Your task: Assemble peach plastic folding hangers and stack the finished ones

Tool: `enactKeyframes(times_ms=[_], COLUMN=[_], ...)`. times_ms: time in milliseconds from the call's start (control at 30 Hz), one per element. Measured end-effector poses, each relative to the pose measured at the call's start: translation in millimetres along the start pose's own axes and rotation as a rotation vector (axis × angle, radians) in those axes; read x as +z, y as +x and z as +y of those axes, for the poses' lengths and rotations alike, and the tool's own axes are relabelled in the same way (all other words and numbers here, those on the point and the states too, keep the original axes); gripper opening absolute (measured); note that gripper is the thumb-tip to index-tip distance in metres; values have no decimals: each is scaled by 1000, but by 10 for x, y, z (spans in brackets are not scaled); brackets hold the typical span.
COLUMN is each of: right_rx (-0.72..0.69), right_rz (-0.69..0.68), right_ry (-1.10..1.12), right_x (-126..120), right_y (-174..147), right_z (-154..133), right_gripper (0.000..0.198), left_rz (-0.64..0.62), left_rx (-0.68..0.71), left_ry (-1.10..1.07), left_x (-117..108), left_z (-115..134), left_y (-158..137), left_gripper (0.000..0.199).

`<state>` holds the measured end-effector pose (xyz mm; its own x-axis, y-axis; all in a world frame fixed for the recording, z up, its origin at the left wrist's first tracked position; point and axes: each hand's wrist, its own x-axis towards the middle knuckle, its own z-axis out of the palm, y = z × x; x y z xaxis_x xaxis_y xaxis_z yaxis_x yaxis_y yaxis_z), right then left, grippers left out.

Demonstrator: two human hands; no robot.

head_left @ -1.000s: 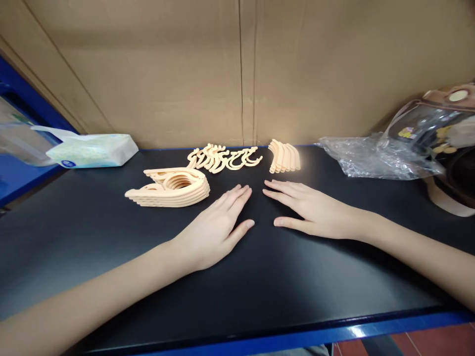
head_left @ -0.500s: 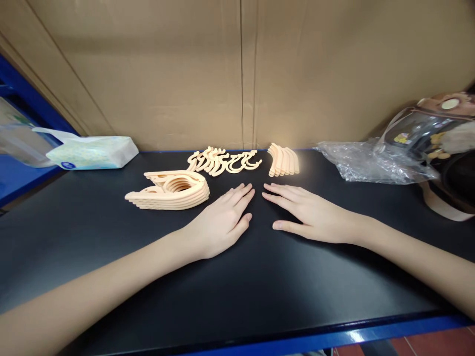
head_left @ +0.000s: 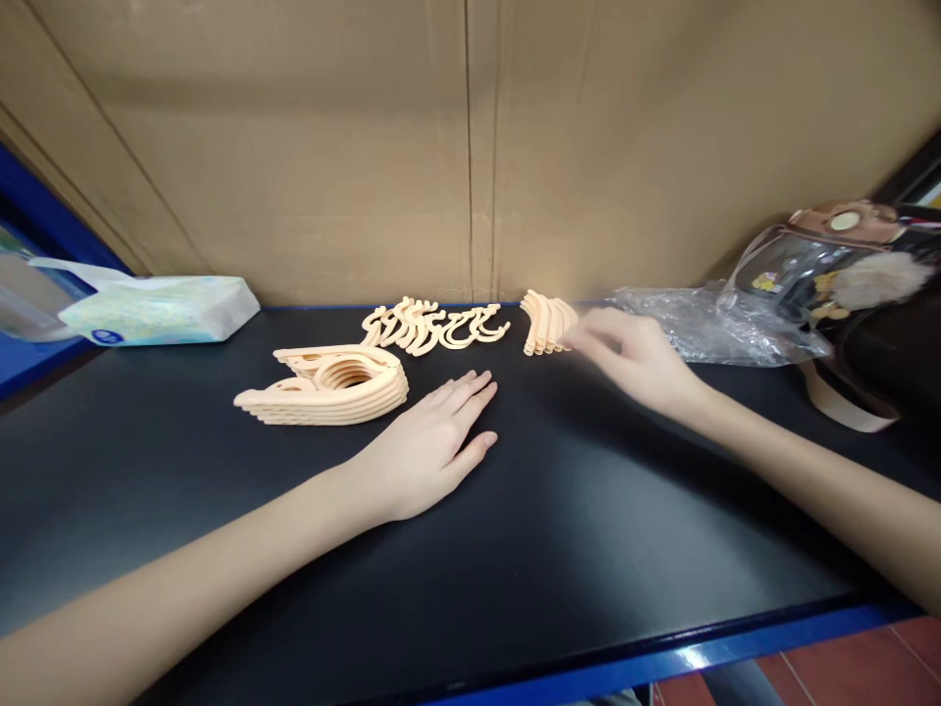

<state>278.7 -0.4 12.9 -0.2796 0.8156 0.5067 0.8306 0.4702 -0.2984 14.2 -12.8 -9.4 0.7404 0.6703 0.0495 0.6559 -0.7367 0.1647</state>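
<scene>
My left hand (head_left: 433, 451) lies flat on the black tabletop, fingers stretched out and holding nothing. Just beyond and to its left rests a stack of cream plastic hanger bodies (head_left: 330, 397), several layers high. Loose cream hanger hooks (head_left: 412, 326) are spread along the back, some overlapping. To their right stands a row of short curved cream pieces (head_left: 544, 324). My right hand (head_left: 624, 353) is raised beside the right end of that row, bent at the fingers. Motion blurs its fingertips, so I cannot see whether they touch or hold a piece.
A tissue pack (head_left: 162, 309) sits at the back left. Crumpled clear plastic (head_left: 691, 319) and a clear bottle with a brown lid and strap (head_left: 816, 255) are at the back right. Brown cardboard (head_left: 330, 147) forms the wall behind. A blue edge (head_left: 662, 659) borders the table's front.
My right hand has lifted off the tabletop and moved right and away from me to the curved pieces, its fingers bending. My left hand stays flat. The view has turned slightly right.
</scene>
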Motion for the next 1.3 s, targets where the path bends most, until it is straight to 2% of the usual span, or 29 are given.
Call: enactKeyframes(times_ms=[67, 200, 300, 433, 633, 767, 900, 1000, 1067, 1133, 1233, 1300], right_rx=[31, -3, 2, 56, 285, 408, 455, 465, 396, 255, 29, -172], right_rz=[33, -59, -125, -148, -128, -153, -156, -70, 28, 43, -118, -233], right_ry=[-133, -288, -323, -388, -542, -600, -626, -648, -621, -510, -266, -154], right_x=[-20, 44, 111, 119, 124, 147, 66, -77, -167, -209, -157, -80], right_y=[114, 219, 207, 179, 207, 231, 256, 270, 251, 192, 43, -62], right_z=[166, 452, 534, 528, 487, 448, 413, 351, 268, 149, -71, -218], right_gripper=[33, 35, 36, 36, 34, 22, 23, 24, 21, 15, 6, 5], left_rz=[-11, -15, 9, 21, 4, -13, -4, 6, 63, 183, 361, 404], left_rx=[-10, -11, -3, 7, 9, -4, 4, 8, 15, 29, 70, 86], left_ry=[1, -1, -15, -18, -12, -6, -14, -22, -14, 17, 63, 51], left_x=[-8, -7, 7, 16, 7, -5, 0, 7, 3, -11, -48, -78], left_z=[1, -5, -18, -30, -19, -7, -14, -13, 3, 30, 68, 80], left_y=[-6, -14, -17, -20, -22, -25, -23, -31, -41, -52, -68, -78], left_gripper=[60, 61, 60, 59, 60, 60, 59, 59, 59, 60, 61, 58])
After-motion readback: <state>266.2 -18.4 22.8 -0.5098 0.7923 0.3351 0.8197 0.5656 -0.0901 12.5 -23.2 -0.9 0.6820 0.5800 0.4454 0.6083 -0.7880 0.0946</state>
